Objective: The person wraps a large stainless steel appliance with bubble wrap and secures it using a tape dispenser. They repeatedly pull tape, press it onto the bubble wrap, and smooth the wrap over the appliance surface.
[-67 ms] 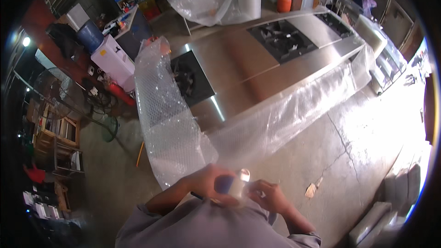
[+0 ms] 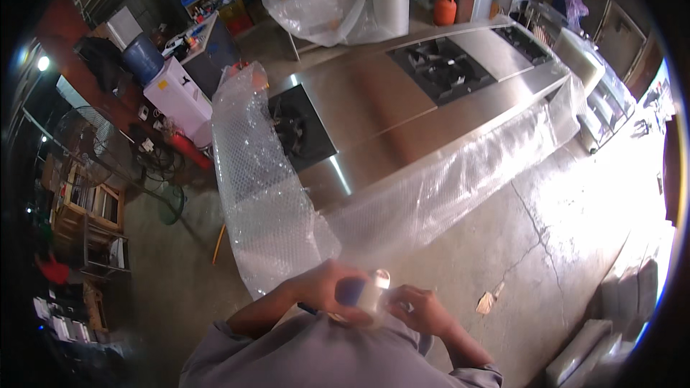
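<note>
Close to my body, my left hand is wrapped round what looks like a roll of clear packing tape, whitish with a blue part. Its far end shines in the light. Just to its right, my right hand has its fingers pinched together by the roll's edge; a small pale bit shows between them, too small to name. Ahead stands a long stainless steel cooking range with black burners set into its top. Bubble wrap hangs over its left end and along its near side.
A large bubble wrap roll stands on a table behind the range, near an orange gas cylinder. At left are a white water dispenser, a red fire extinguisher and a fan. Grey wrapped slabs lie at lower right.
</note>
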### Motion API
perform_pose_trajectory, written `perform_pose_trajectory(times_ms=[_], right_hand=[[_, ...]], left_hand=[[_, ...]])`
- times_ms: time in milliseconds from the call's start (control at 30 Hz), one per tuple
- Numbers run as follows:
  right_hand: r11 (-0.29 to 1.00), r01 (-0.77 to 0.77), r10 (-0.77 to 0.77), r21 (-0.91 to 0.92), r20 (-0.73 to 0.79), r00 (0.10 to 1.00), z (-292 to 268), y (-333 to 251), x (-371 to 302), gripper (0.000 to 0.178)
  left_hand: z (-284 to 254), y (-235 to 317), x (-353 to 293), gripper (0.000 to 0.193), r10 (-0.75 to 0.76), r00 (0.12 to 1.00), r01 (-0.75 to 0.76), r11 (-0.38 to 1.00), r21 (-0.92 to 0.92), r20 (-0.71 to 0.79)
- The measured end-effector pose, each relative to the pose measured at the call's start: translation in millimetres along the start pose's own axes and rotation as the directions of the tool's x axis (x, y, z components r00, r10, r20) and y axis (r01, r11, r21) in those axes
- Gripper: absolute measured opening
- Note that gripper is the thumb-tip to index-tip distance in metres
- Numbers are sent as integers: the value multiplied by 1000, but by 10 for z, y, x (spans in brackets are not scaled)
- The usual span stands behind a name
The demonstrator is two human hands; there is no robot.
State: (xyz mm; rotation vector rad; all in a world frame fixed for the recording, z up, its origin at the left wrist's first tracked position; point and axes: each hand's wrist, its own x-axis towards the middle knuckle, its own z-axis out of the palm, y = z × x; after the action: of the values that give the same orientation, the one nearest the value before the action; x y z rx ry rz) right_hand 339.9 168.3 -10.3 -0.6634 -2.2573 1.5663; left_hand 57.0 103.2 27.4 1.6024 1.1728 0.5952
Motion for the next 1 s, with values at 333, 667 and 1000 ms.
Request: perform_pose_trajectory(times_ms=[333, 667, 1000], right_hand=[[987, 148, -147, -65, 20, 989, -71, 154, 122, 21], [995, 96, -96, -15, -40, 995, -21, 269, 116, 18], [998, 51, -53, -25, -68, 996, 43, 368, 83, 17]], left_hand=[[-38, -145, 78, 65, 31, 999, -30, 999, -34, 25], [-24, -256, 140, 66, 75, 996, -75, 997, -14, 46], [-48, -166, 188, 66, 19, 996, -12, 996, -89, 85]])
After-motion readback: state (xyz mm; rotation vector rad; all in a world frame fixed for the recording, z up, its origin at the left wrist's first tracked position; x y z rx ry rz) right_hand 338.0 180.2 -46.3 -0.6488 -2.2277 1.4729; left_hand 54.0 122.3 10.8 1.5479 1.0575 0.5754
